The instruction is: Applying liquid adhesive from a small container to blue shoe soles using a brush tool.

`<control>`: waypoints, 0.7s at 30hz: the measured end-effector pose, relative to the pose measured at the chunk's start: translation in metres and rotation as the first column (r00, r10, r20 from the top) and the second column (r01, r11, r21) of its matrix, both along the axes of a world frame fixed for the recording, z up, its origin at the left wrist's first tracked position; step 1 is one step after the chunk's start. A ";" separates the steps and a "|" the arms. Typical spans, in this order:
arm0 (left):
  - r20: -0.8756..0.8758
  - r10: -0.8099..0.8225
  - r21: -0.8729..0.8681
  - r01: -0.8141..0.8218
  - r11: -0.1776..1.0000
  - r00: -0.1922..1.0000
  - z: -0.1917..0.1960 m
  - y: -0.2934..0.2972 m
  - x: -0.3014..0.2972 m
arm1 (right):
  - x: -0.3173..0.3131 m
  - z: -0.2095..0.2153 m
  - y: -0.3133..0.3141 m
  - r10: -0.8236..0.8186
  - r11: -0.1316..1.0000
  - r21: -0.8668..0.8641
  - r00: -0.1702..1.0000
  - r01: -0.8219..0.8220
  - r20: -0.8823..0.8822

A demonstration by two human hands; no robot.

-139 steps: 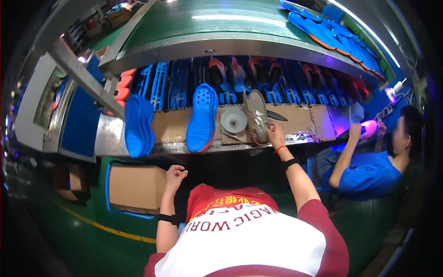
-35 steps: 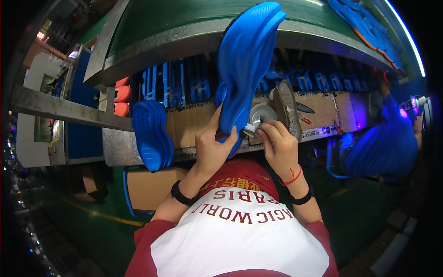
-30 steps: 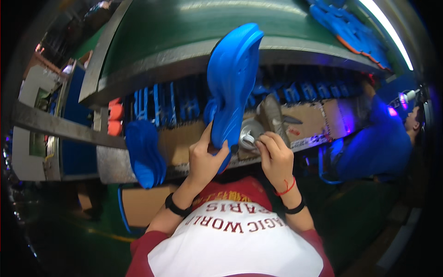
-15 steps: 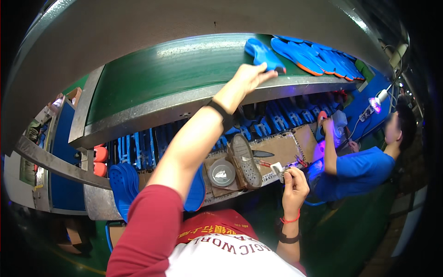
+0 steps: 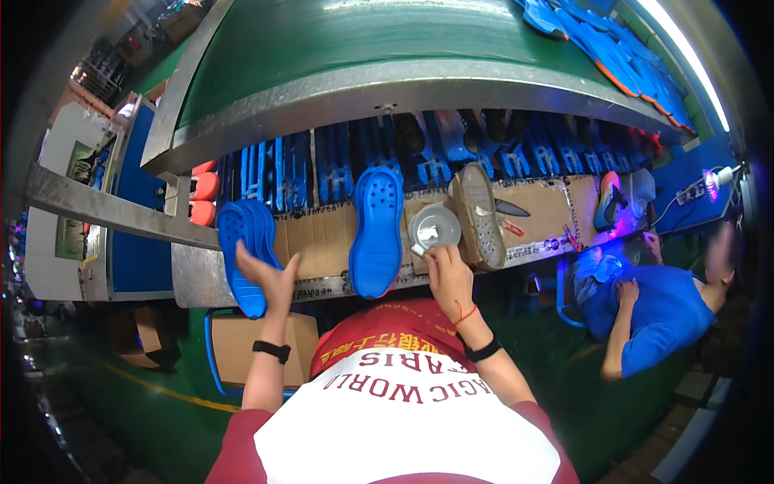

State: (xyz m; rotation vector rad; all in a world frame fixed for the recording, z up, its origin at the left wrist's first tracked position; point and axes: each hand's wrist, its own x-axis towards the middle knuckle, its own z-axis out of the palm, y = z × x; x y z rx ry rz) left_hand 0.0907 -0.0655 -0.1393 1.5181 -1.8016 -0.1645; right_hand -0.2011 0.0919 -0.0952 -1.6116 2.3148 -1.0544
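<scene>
My left hand (image 5: 272, 284) has its fingers spread, holding nothing, beside a stack of blue shoe soles (image 5: 250, 234) at the bench's left end. In front of me a single blue shoe sole (image 5: 376, 234), with holes at its far end, lies on the cardboard. My right hand (image 5: 450, 274) is closed in a pinch on a small white piece (image 5: 418, 250) at the near rim of a grey bowl (image 5: 450, 234); its exact kind is hard to make out. White matter lies in the bowl. Right of it, a grey perforated sole (image 5: 484, 218) rests against a brown block.
Beyond the bench runs a green conveyor belt (image 5: 339, 40) with a metal edge, bearing blue soles (image 5: 617, 56) at the far right. Blue racked parts (image 5: 330, 169) stand beneath it. A dark blade (image 5: 512, 208) and red-handled tool (image 5: 513, 228) lie nearby. A co-worker (image 5: 653, 315) sits at right.
My left hand has let go of a blue sole at the belt and come back to the stack. My right hand has moved from the right to the bowl with the white piece. The view has shifted.
</scene>
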 end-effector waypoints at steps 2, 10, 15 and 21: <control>0.249 0.242 0.025 -0.256 0.966 0.938 -0.028 0.011 0.054 | -0.004 -0.015 -0.009 -0.007 1.000 -0.003 0.998 0.007 -0.061; 0.145 0.165 0.523 -0.217 0.824 0.976 -0.030 0.003 0.117 | -0.024 -0.037 -0.014 -0.077 0.997 -0.012 0.991 0.076 -0.108; -0.117 0.127 0.651 -0.021 0.759 0.985 -0.059 -0.017 0.184 | -0.035 -0.039 -0.017 -0.067 0.997 -0.046 0.996 0.065 -0.059; -0.566 0.339 0.793 0.384 0.474 0.751 0.022 -0.001 0.175 | -0.048 -0.039 -0.022 -0.084 0.994 -0.074 0.995 0.081 -0.046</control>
